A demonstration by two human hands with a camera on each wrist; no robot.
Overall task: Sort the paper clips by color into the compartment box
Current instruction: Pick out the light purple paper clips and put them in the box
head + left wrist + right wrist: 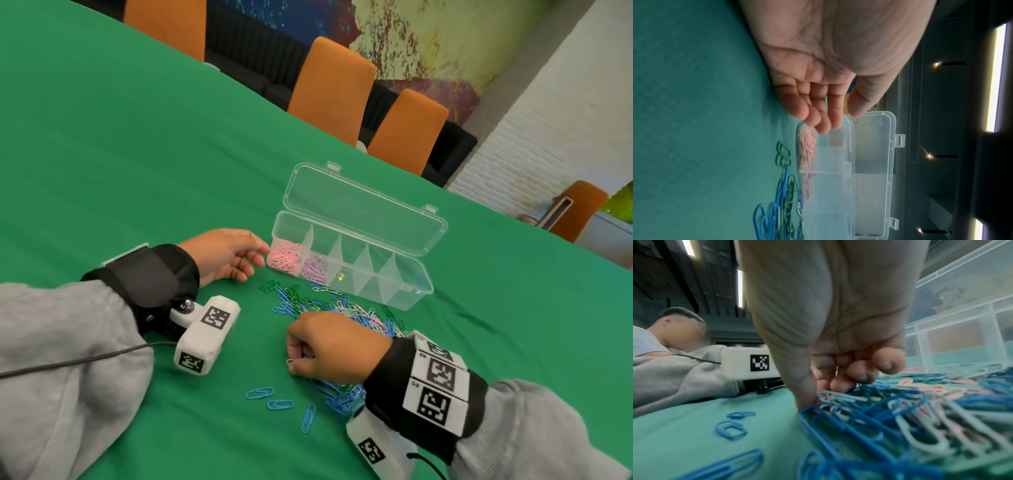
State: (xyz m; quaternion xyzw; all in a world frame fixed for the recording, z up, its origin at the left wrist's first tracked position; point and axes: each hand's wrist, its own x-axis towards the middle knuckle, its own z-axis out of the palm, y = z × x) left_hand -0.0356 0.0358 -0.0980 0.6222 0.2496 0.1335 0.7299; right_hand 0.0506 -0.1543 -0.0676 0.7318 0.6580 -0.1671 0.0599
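Left hand [224, 255]: rests on its edge on the green tablecloth [137, 154], palm turned inward, fingers relaxed and nearly straight, grasping nothing. The fingertips [825, 125] sit just beside the near end wall of the compartment box; whether they touch it cannot be told.

Left wrist camera [205, 334]: white housing with black square markers, strapped under the left wrist, cable trailing back over the grey sleeve [61, 370].

Three blue clips [280, 404]: lie apart from the pile, on the cloth between the two forearms, just left of the right wrist.

Right hand [334, 347]: knuckles up, fingers curled under, thumb and fingertips [840, 382] pinching a pale paper clip [290, 361] at the left edge of the pile.

Loose pile of paper clips [342, 308]: blue, green, white and pink mixed, spread on the cloth under and beyond the right hand, up to the front wall of the box.

Compartment box [394, 294]: clear plastic, lid [363, 209] open and leaning back, beyond the right hand and right of the left fingertips. The end compartment nearest the left hand holds pink clips [286, 257]; the next one holds lilac clips [313, 269]. The remaining compartments look almost bare.
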